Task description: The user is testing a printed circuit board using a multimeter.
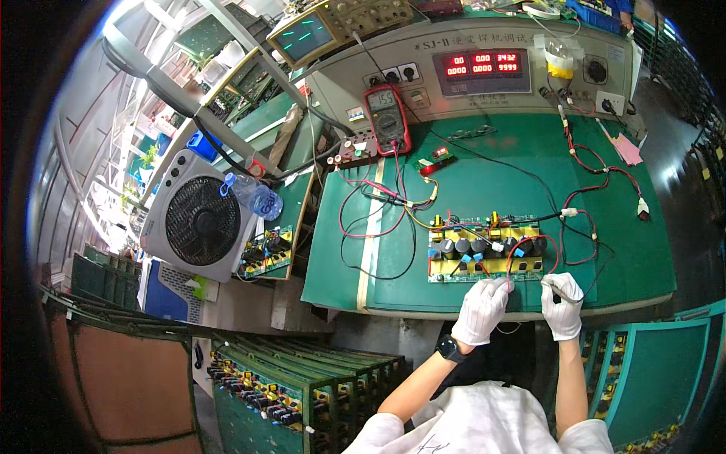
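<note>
A circuit board point(484, 251) with round black capacitors and yellow parts lies near the front edge of the green bench. My left hand point(481, 312), in a white glove, is closed in a pinch at the board's front edge. A red wire point(559, 250) arcs over the board's right part and runs down to those fingers. Just right of the board, my gloved right hand point(563, 310) is closed around a thin dark lead point(571, 298), which loops out past its right side. The fingertips of both hands are too small to make out exactly.
On the green bench point(635, 250) stand a red multimeter point(387, 119) and a small lit display board point(437, 160). A grey instrument panel point(484, 72) rises behind, with an oscilloscope point(302, 38) above. Left are a fan point(203, 216) and a water bottle point(253, 197). Board racks point(318, 378) stand below.
</note>
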`<state>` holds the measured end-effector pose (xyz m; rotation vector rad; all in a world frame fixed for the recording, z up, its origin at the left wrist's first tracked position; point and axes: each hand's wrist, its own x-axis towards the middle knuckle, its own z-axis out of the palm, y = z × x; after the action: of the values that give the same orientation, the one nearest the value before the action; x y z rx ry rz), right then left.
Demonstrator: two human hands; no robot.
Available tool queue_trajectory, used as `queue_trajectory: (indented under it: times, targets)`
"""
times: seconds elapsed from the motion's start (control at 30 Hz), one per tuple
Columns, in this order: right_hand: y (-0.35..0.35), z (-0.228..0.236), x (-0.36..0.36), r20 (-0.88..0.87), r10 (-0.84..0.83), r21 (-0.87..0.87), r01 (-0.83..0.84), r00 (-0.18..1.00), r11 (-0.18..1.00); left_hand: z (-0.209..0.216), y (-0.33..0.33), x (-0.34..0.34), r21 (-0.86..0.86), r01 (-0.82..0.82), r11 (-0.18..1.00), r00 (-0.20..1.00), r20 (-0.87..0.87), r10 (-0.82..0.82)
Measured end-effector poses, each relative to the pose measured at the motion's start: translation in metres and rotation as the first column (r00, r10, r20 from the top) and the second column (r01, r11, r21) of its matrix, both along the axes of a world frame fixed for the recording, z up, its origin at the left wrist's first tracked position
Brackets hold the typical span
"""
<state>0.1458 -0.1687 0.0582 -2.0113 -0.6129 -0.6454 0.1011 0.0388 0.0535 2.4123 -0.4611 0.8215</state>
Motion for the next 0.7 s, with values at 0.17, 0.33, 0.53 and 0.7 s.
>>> queue_trajectory:
  times: [0.17,0.33,0.53,0.7]
  targets:
    - [-0.006,0.003,-0.006,-0.039,-0.017,-0.017,0.016,0.999,1.000,-0.002,-0.006,-0.003,-0.019,0.012,1.000,1.000,0.009,-0.011]
    - [-0.002,0.012,-0.003,-0.155,0.046,0.062,-0.037,0.987,0.997,-0.009,-0.004,-0.003,0.020,-0.008,1.000,0.999,-0.033,0.009]
    - [-0.005,0.046,0.022,-0.271,0.186,0.188,-0.138,0.944,0.972,0.001,0.002,0.002,-0.040,-0.053,0.998,0.999,0.011,0.053]
    - [-0.017,0.068,0.069,-0.275,0.240,0.394,-0.119,0.931,0.911,-0.013,-0.005,0.006,-0.053,-0.026,0.998,0.997,0.066,0.030]
